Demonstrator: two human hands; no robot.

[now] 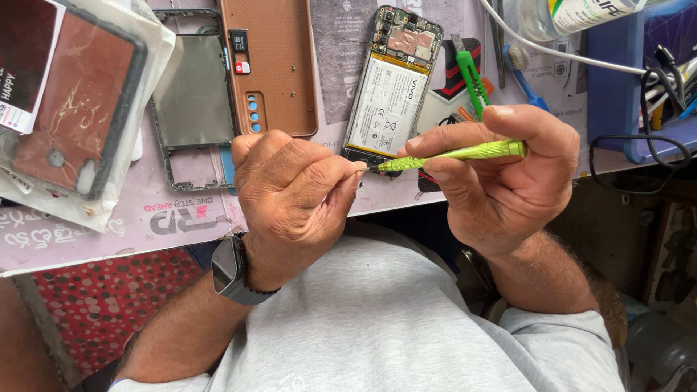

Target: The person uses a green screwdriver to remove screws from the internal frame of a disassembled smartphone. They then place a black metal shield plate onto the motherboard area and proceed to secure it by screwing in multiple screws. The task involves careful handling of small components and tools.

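The right hand's (508, 174) grip pinches a green screwdriver (457, 154) lying nearly level at frame centre, tip pointing left into the left hand's (290, 196) pressed-together fingertips, just below the opened phone (392, 87) on the surface (167, 218).

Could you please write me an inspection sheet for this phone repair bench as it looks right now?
Surface: pale printed mat on the bench, worn and marked.
Job's things: green screwdriver; opened phone with battery and board exposed.
Clutter: brown back cover, grey frame, bagged part, green knife, blue toothbrush, clear bottle.
Hands: right hand holds the screwdriver handle; left hand fingers pinch at its tip, above the phone's lower edge.
Cables: white cable; black cable looped over the blue tray.
Surroundings: red dotted cloth below the bench.
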